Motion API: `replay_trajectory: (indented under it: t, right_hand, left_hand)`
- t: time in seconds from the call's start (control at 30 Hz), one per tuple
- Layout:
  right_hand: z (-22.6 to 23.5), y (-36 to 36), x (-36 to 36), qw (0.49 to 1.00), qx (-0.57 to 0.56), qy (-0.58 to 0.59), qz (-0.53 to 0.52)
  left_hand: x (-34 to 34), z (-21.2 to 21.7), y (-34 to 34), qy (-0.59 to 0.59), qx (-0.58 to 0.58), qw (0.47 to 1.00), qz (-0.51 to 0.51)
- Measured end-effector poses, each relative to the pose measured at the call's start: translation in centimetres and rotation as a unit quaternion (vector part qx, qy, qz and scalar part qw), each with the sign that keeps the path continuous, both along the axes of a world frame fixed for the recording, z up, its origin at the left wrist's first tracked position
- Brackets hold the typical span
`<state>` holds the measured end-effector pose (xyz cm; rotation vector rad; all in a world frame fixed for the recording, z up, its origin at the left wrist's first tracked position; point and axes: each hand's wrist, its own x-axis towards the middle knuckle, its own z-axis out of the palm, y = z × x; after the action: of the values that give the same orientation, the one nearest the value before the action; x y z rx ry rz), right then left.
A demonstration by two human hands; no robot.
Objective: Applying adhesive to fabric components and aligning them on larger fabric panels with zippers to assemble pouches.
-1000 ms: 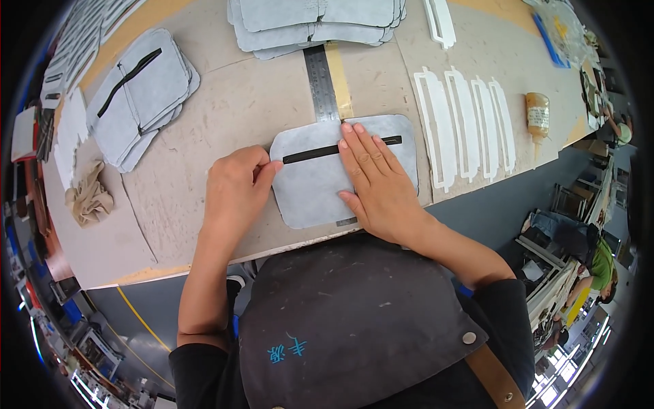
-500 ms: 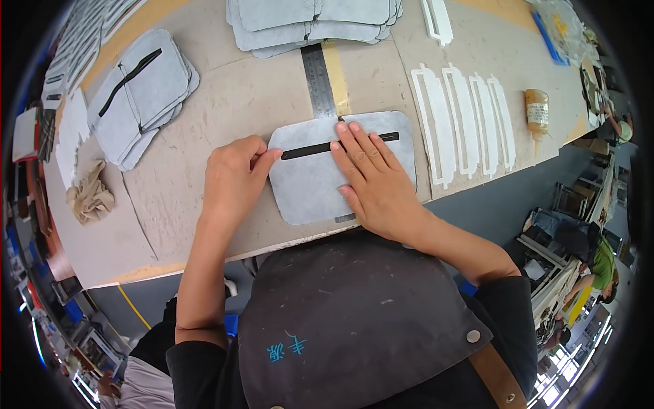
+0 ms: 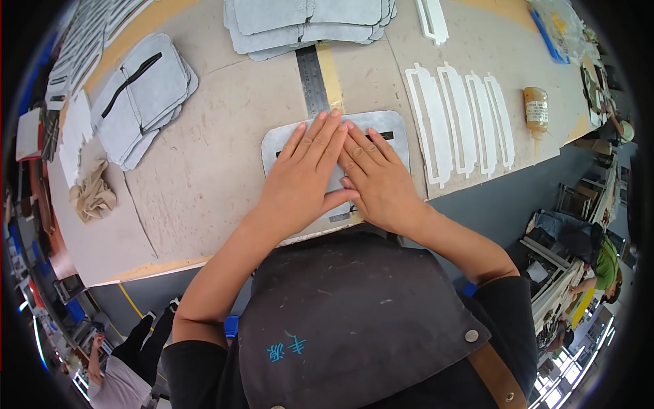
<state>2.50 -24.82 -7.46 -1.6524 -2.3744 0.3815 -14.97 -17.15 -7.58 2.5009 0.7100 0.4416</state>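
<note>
Your surface (image 3: 218, 136) carries a pale grey panel (image 3: 276, 140) lying over a metal ruler (image 3: 311, 82), two grey panel stacks (image 3: 151, 88), slotted white strips (image 3: 439, 143), an amber bottle (image 3: 537, 110) and a crumpled cloth (image 3: 93, 194).

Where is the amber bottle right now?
In the head view, the amber bottle is toward the right side of the worktable, just right of the row of white slotted strips, below the plastic bag.

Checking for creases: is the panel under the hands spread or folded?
Spread: the panel lies flat, its rounded upper corners showing past the left hand and right hand; what they cover is hidden.
</note>
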Motion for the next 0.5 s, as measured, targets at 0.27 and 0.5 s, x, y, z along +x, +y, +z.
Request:
replay_trajectory:
  t: [0.27,0.5]
  right_hand:
    - [0.2,-0.2,0.0,0.998,0.013,0.037,-0.052]
    - [-0.2,-0.3,0.7,0.998,0.024,0.006,-0.05]
  left_hand:
    - [-2.3,1.1,-0.2,0.105,0.015,0.994,0.014]
    - [0.4,-0.1,-0.6,0.088,0.04,0.995,-0.021]
